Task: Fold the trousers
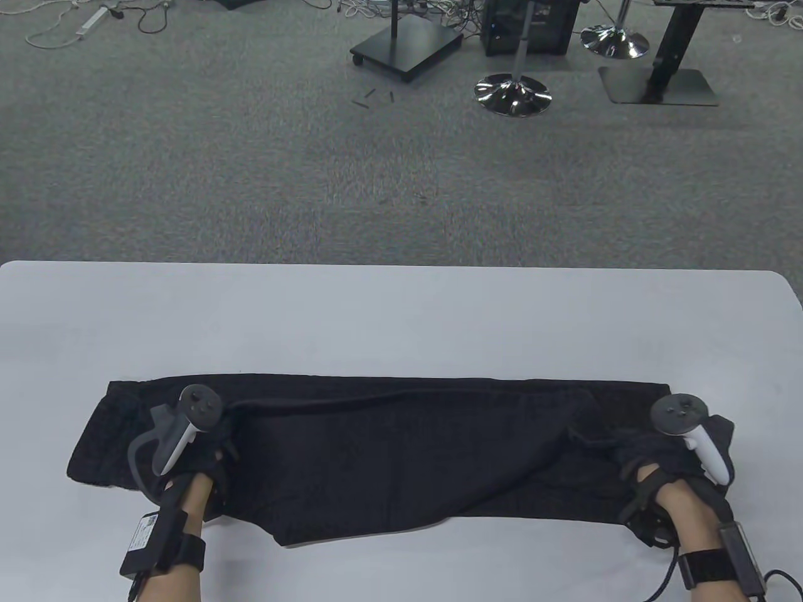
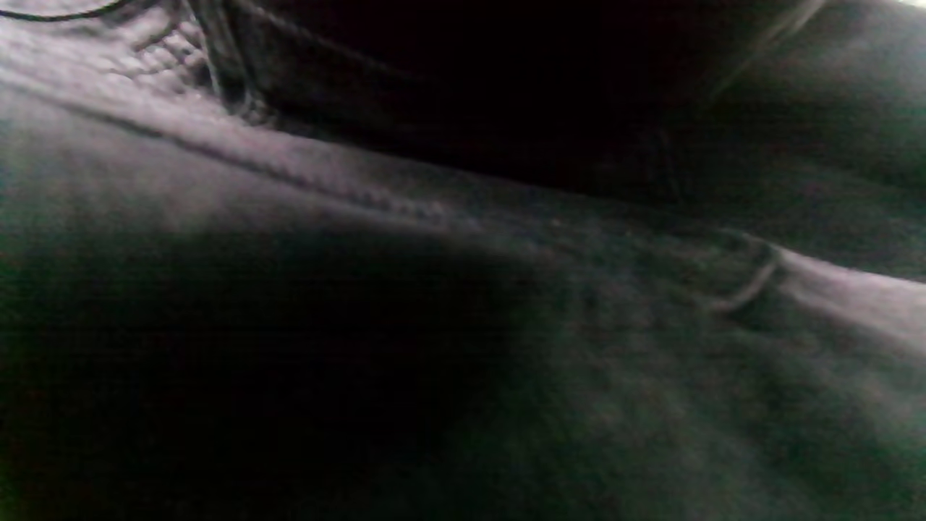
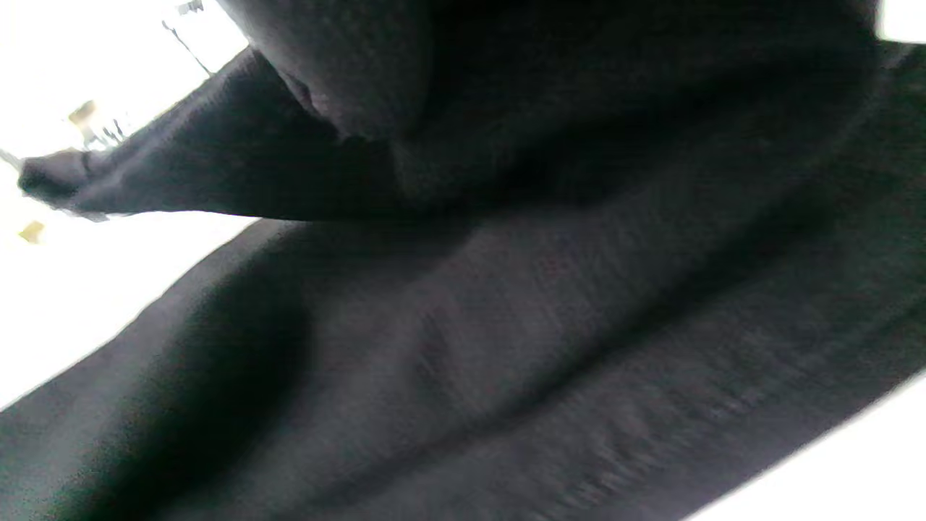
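Note:
Black trousers (image 1: 389,458) lie lengthwise across the near part of the white table (image 1: 401,320), one leg folded over the other. My left hand (image 1: 210,461) sits on the left part of the trousers, and the tracker and dark glove hide its fingers. In the left wrist view only a stitched seam (image 2: 362,195) shows close up. My right hand (image 1: 649,461) grips bunched cloth at the right end. The right wrist view shows a raised fold (image 3: 217,166) above the flat cloth (image 3: 506,325).
The far half of the table is bare white surface, and its far edge (image 1: 401,264) borders grey carpet. Stand bases (image 1: 512,94) and cables lie on the floor far behind. A lower flap of the trousers (image 1: 351,530) reaches toward the near edge.

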The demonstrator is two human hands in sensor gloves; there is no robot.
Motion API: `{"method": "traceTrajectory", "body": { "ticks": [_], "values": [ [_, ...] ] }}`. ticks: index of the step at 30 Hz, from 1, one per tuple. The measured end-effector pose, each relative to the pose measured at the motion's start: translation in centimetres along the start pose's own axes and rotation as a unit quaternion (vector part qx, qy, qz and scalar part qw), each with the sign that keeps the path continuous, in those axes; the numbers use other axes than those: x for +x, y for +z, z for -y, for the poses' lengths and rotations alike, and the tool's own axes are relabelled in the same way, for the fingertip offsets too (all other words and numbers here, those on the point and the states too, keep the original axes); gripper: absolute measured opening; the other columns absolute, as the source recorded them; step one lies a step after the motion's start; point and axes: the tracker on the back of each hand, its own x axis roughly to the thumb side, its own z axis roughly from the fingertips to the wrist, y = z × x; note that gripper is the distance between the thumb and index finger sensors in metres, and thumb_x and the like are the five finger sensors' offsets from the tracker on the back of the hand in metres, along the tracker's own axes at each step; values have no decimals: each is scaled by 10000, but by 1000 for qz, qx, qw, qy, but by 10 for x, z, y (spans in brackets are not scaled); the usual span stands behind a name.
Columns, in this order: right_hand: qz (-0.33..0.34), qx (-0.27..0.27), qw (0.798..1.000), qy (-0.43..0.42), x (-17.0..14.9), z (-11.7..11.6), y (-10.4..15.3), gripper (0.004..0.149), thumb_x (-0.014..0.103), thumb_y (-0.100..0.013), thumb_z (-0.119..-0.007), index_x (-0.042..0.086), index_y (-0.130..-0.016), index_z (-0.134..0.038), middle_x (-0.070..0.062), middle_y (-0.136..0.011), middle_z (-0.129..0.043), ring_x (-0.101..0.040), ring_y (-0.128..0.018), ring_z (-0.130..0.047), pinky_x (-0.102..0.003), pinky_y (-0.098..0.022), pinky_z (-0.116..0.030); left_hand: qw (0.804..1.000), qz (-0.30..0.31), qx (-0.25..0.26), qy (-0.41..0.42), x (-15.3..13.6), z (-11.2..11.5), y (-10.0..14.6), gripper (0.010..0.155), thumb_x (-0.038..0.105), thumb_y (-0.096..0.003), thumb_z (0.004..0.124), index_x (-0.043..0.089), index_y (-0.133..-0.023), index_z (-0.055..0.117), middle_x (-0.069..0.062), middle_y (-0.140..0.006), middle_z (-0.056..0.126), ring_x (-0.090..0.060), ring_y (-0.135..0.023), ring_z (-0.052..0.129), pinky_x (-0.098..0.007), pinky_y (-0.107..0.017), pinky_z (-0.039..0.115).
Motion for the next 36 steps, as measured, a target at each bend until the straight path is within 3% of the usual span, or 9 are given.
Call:
{"method": "traceTrajectory", "body": {
  "ticks": [5,9,12,16,21,26,31,36],
  "values": [
    [1,-58,985,-162,-11,54,18,473,306,-519,-777,210,-973,-684,-99,-792,-906,-351,-648,-912,-600,-610,-648,1000,-3,1,2,0,0,0,516,553,-537,736,353,-1010,788,96,-1050,829,-199,-1079,781,-524,-857,507],
    [-59,-88,976,-192,-28,69,17,473,318,-530,-767,229,-984,-667,-90,-774,-907,-336,-608,-914,-593,-597,-656,1000,-12,4,10,-1,-1,-1,515,554,-540,735,350,-1009,791,97,-1042,842,-196,-1068,801,-515,-856,518],
    [-117,-107,973,-170,-41,66,13,477,334,-534,-766,250,-992,-660,-86,-773,-907,-320,-583,-919,-585,-586,-665,998,-36,26,37,-4,-10,0,511,563,-557,718,353,-1019,773,99,-1025,860,-193,-1031,865,-506,-845,572],
    [-131,-121,968,-180,-50,57,5,481,356,-537,-761,286,-999,-647,-79,-793,-896,-324,-603,-908,-585,-598,-654,994,-47,65,71,-8,-25,3,513,573,-578,697,369,-1048,728,118,-1059,816,-177,-1051,843,-511,-850,576],
    [-136,-143,964,-178,-53,39,-6,514,370,-538,-749,310,-1020,-583,-70,-899,-826,-345,-736,-847,-592,-668,-589,998,-41,41,25,-1,-22,-2,525,578,-570,704,369,-1051,730,114,-1066,812,-188,-1059,831,-520,-847,573],
    [-176,-81,974,-115,-66,20,-15,599,408,-517,-763,268,-1037,-500,-61,-972,-760,-345,-848,-790,-596,-705,-550,999,-34,29,-6,5,-8,-2,523,572,-558,712,360,-1035,755,105,-1047,837,-195,-1040,854,-523,-847,564],
    [-211,-37,971,-101,-77,26,-11,622,380,-521,-776,257,-1045,-463,-58,-981,-732,-345,-857,-767,-597,-715,-529,999,-31,29,7,2,-7,-2,525,567,-554,719,353,-1032,760,97,-1043,842,-201,-1038,853,-522,-848,554],
    [-203,-35,975,-85,-74,31,-6,561,255,-521,-789,239,-1026,-546,-51,-858,-833,-317,-707,-849,-594,-675,-582,999,-32,33,12,2,-11,-2,520,564,-555,719,354,-1028,766,98,-1038,848,-200,-1030,865,-526,-843,568]
  ]
}}
